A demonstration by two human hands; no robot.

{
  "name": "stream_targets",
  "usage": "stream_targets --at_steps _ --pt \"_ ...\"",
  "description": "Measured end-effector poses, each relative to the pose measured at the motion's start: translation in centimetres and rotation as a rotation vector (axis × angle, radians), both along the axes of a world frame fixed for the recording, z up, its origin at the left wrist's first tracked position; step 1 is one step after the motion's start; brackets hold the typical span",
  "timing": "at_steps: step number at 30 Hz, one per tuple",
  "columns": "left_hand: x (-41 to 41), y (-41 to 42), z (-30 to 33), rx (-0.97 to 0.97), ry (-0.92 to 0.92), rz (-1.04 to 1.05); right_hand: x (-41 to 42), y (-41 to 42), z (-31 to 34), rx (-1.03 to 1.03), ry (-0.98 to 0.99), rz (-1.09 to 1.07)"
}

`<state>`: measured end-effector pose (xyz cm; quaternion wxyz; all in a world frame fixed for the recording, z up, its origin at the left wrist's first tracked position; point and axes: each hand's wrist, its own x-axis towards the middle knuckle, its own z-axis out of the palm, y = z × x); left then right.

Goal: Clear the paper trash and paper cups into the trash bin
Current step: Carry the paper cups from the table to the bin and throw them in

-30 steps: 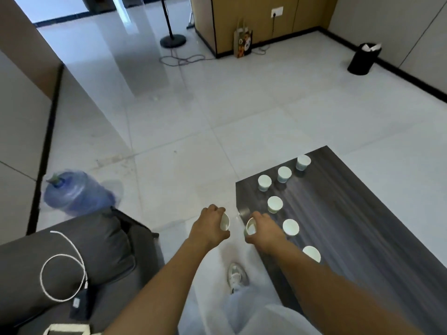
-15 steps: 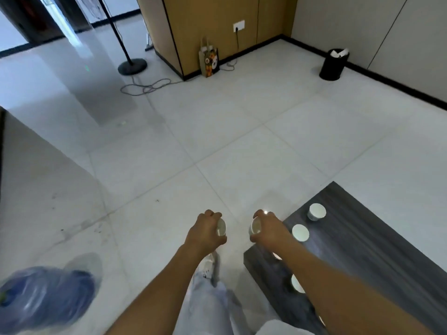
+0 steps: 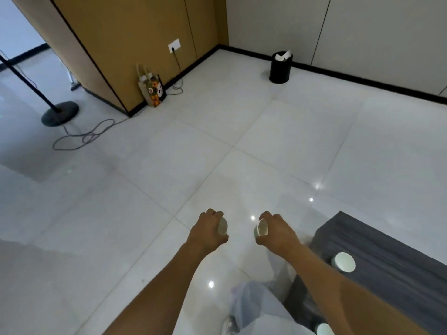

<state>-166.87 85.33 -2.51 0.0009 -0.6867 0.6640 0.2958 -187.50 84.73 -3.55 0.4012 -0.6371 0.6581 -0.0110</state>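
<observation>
My left hand (image 3: pixel 208 230) grips a white paper cup (image 3: pixel 222 226), held out over the tiled floor. My right hand (image 3: pixel 278 232) grips another white paper cup (image 3: pixel 262 230), its open mouth turned toward the left. A black trash bin (image 3: pixel 280 68) with white paper sticking out stands far ahead by the back wall. Two more paper cups remain in sight on the dark wooden table (image 3: pixel 396 269) at lower right: one cup (image 3: pixel 343 262) near its corner, another cup (image 3: pixel 324 330) at the bottom edge.
A patterned paper bag (image 3: pixel 152 89) leans against the tan cabinet, with a cable plugged into the wall socket above it. A black stand base (image 3: pixel 60 113) and loose cable (image 3: pixel 84 136) lie on the floor at left. Open tiled floor stretches toward the bin.
The view has swung right and forward: the table slid toward the lower right, the water bottle and sofa left the view, and the bin appears nearer. Both hands keep holding their cups.
</observation>
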Motion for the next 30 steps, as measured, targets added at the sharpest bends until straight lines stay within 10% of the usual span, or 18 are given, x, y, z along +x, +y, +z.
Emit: stream_targets --at_steps 30 --pt "-2.4 -79.6 0.5 -0.063 0.032 -0.217 -3.5 -75.3 0.3 -0.052 0.038 -0.263"
